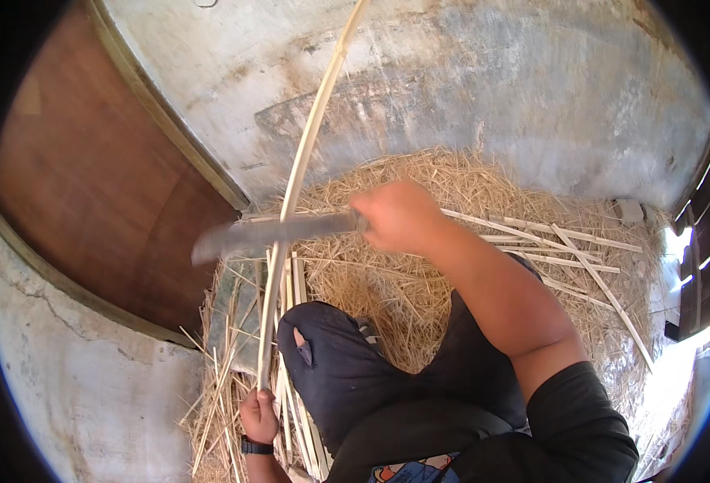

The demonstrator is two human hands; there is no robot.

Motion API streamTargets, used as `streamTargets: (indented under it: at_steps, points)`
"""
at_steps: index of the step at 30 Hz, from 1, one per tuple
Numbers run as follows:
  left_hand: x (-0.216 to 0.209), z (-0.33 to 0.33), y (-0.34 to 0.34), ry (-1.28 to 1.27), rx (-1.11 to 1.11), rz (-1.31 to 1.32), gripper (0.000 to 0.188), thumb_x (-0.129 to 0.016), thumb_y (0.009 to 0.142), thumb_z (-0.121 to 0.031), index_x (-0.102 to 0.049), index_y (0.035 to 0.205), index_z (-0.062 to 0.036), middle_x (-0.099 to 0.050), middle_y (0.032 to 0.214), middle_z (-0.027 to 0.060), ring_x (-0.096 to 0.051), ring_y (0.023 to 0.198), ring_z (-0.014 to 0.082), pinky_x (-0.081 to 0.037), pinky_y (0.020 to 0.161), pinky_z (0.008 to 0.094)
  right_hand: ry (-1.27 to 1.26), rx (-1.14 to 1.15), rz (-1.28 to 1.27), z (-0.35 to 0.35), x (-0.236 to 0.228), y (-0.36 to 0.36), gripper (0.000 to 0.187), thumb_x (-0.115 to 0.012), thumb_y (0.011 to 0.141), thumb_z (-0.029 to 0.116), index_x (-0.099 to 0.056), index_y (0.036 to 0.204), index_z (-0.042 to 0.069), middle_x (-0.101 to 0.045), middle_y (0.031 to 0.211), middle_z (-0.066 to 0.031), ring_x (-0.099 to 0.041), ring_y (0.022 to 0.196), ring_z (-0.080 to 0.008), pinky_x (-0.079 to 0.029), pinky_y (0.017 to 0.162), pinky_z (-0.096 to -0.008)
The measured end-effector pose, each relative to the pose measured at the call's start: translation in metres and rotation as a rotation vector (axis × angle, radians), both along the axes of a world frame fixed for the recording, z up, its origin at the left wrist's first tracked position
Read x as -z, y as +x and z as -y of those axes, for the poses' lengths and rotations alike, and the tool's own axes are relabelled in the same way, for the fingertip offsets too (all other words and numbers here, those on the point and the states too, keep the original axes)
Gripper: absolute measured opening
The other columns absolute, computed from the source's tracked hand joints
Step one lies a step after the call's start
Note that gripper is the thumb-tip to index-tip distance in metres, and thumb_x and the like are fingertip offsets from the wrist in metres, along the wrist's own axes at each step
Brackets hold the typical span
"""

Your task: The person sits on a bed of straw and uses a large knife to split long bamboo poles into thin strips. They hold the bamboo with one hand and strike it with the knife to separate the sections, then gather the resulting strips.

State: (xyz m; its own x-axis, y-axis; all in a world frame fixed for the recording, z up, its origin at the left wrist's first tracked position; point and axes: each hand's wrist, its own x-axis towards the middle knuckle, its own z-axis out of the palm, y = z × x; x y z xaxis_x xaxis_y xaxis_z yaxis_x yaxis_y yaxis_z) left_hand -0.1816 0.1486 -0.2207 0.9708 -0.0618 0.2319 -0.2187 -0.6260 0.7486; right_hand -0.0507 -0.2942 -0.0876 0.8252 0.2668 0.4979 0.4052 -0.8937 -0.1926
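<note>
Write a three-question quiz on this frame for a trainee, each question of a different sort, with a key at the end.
1. True or false: as seen in the picture, the blade of the machete crosses the bamboo strip higher up than the spot where the left hand holds it.
2. Which hand grips the machete?
3. Fill in the missing word: The dark trousers are torn near the person's ____ knee.

Key:
1. True.
2. The right hand.
3. Left.
</note>
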Motion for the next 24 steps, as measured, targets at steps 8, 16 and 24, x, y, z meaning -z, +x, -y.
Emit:
streamTargets:
  at_steps: [8, 16, 24]
  points:
    - [0.051, -0.011, -0.047, -0.177, 0.082, -0.128, 0.057, -0.048, 0.106, -0.044, -0.055, 0.07, -0.0001, -0.052, 0.06, 0.0016, -0.047, 0.057, 0.0093, -0.037, 0.054, 0.0283, -0.067, -0.205, -0.053, 0.001, 0.007, 0.002, 0.021, -0.073, 0.074, 0.017, -0.066, 0.093, 0.015, -0.068, 0.078, -0.0062, -0.07, 0.077, -0.0311, -0.055, 0.067, -0.0459]
    - [0.076, -0.01, -0.087, -0.416, 0.138, -0.436, 0.055, -0.043, 0.109, -0.042, -0.049, 0.068, -0.0057, -0.042, 0.061, -0.004, -0.035, 0.055, 0.0061, -0.03, 0.053, 0.0247, -0.242, -0.198, -0.256, -0.018, 0.023, 0.003, 0.019, -0.074, 0.073, 0.016, -0.069, 0.092, 0.016, -0.069, 0.076, -0.007, -0.071, 0.078, -0.0301, -0.055, 0.066, -0.0482]
    - [0.097, 0.001, -0.098, -0.137, 0.092, -0.32, 0.05, -0.043, 0.108, -0.039, -0.055, 0.075, -0.0025, -0.049, 0.066, -0.0018, -0.043, 0.063, 0.0087, -0.037, 0.058, 0.0277, -0.138, -0.105, -0.342, 0.009, 0.037, 0.02, 0.018, -0.072, 0.075, 0.018, -0.07, 0.092, 0.013, -0.069, 0.076, -0.0094, -0.071, 0.077, -0.0305, -0.056, 0.068, -0.047]
